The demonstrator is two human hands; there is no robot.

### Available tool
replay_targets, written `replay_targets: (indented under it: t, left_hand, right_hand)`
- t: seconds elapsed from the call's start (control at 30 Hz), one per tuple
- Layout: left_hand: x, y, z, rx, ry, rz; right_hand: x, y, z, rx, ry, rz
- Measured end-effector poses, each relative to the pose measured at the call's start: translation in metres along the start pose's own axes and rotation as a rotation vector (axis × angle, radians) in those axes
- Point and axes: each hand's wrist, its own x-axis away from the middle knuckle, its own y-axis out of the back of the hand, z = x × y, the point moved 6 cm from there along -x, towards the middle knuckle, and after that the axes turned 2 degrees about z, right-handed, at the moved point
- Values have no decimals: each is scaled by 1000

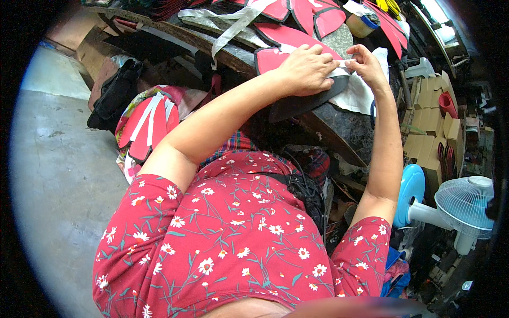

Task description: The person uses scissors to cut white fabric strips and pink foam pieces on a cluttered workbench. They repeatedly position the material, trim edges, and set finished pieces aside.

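A pink, dark-edged shaped piece (269,60) lies on the worktable, with a dark grey flap (305,102) at its near side. A narrow white strip (343,63) runs across it. My left hand (307,69) rests palm down over the piece and strip, its fingers laid forward and the thumb apart. Just to its right, my right hand (367,66) pinches the strip's end between thumb and forefinger, the other fingers curled. A white cloth (360,98) lies beneath my right hand. What is under my left palm is hidden.
More pink pieces (330,21) and a tub (362,24) stand at the back. A pale band (228,38) hangs over the table's left edge. Pink pieces with white strips (151,124) lie low at left. Cartons (428,114) and a blue-white fan (466,206) are at right.
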Motion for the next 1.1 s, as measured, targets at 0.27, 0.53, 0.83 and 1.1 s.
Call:
replay_targets:
  t: [0.27, 0.53, 0.83, 1.1]
  left_hand:
    - [-4, -8, -3, -44, 6, 15]
    - [1, -8, -5, -65, 34, -59]
    - [18, -10, 1, -20, 15, -76]
    - [17, -8, 4, 10, 22, -19]
  right_hand:
    - [0, -3, -6, 96, -32, -75]
    - [55, -35, 44, 434, 339, -455]
    - [69, -50, 45, 555, 336, -436]
    - [74, -46, 46, 561, 320, -420]
